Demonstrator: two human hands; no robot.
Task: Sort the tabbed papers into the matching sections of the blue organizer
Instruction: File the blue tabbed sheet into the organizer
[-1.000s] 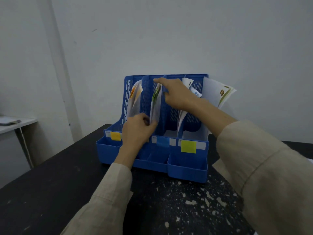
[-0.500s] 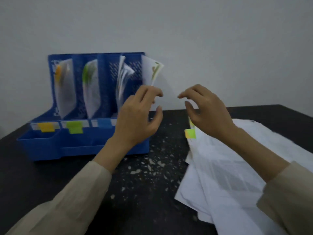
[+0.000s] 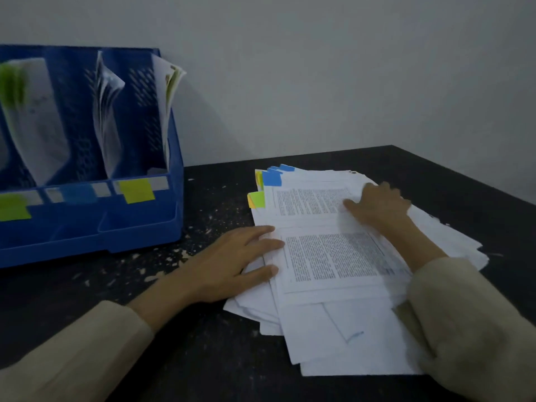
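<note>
two bare hands [image 3: 232,262], long loose beige sleeves [image 3: 475,323] ending at the wrists

The left hand [image 3: 232,262] lies palm down with fingers straight and spread, its fingertips reaching over the left edge of the paper stack [image 3: 333,256] on the counter [image 3: 203,358]. The right hand [image 3: 377,206] rests flat near the stack's far end, fingers lightly bent, slightly blurred. Both forearms come in from the near edge in beige sleeves [image 3: 464,329]
</note>
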